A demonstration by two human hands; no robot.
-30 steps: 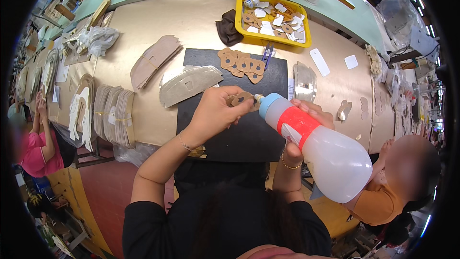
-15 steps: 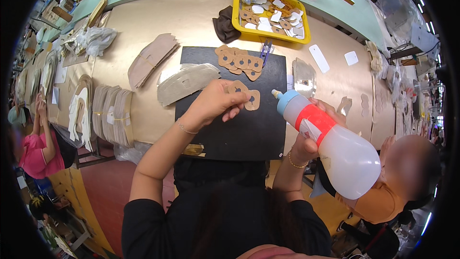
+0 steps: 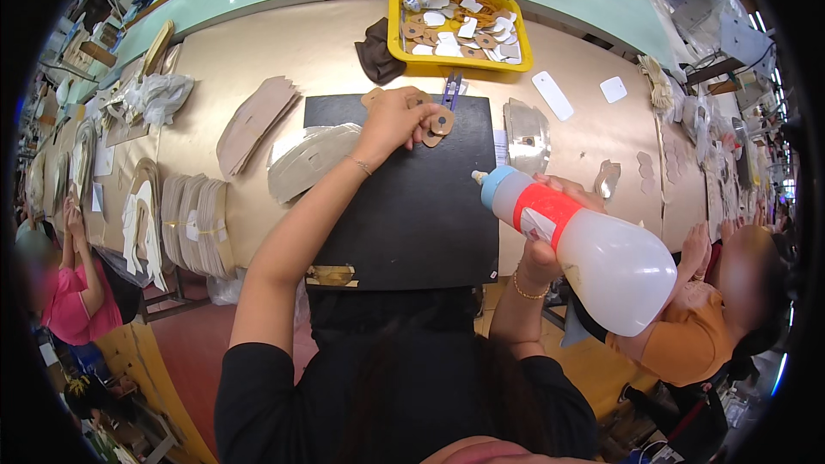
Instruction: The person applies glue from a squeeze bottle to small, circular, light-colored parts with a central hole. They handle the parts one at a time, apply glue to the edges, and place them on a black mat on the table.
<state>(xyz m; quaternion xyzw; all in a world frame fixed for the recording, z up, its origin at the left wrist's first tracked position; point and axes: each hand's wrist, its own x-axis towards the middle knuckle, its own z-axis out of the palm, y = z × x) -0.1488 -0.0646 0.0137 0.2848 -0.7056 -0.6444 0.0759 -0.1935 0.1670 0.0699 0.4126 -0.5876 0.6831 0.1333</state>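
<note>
My left hand [image 3: 394, 126] reaches over the small pile of tan pieces with dark spots at the far edge of the black mat [image 3: 404, 223]. Its fingers are closed at a rounded tan piece [image 3: 441, 123], seemingly pinching it; other pieces lie partly hidden beneath the hand. Right beside them lie small purple thread snips [image 3: 451, 91]. In my right hand [image 3: 543, 259] is a translucent squeeze bottle [image 3: 620, 271] with a red band and a light blue cap. The bottle is tilted, its nozzle toward the mat's right edge and touching nothing.
A yellow tray [image 3: 526, 56] of tan and white pieces stands beyond the mat, beside a dark cloth [image 3: 378, 53]. Silvery curved panels [image 3: 314, 159] overlap the mat's left edge. Stacked panels [image 3: 196, 223] lie farther left. A co-worker in orange [image 3: 683, 344] sits close on the right.
My left hand has moved away from me, from mid-mat to the pile, with the tan pieces it held. The bottle in my right hand stays nearly still. The whole view has shifted slightly.
</note>
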